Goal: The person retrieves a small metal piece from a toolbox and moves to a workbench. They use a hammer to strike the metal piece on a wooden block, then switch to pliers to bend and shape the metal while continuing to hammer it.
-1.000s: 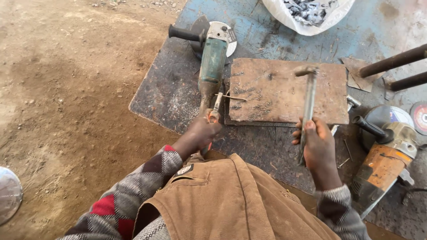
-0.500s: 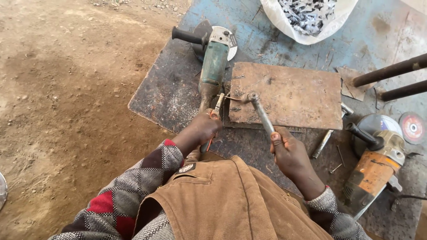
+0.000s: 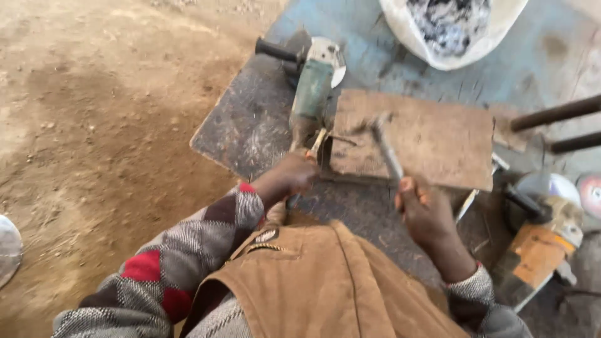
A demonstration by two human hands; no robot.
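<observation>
My left hand (image 3: 293, 176) grips pliers (image 3: 316, 145) whose jaws pinch a thin metal piece (image 3: 343, 139) at the left edge of a rusty thick steel plate (image 3: 438, 141). My right hand (image 3: 426, 213) is closed around the handle of a hammer (image 3: 385, 145); its head, blurred by motion, is down over the plate's left end close to the pinched piece. Both hands are over a dark steel sheet (image 3: 250, 125) lying on the ground.
A green angle grinder (image 3: 310, 78) lies just behind the pliers. An orange angle grinder (image 3: 541, 238) and loose discs (image 3: 591, 191) lie at right. A white sack of metal scraps (image 3: 451, 25) stands at the back, two dark bars (image 3: 557, 112) at right, bare dirt at left.
The hammer has swung from the plate's right side across to its left end, toward the piece held by the pliers. My left hand has stayed put.
</observation>
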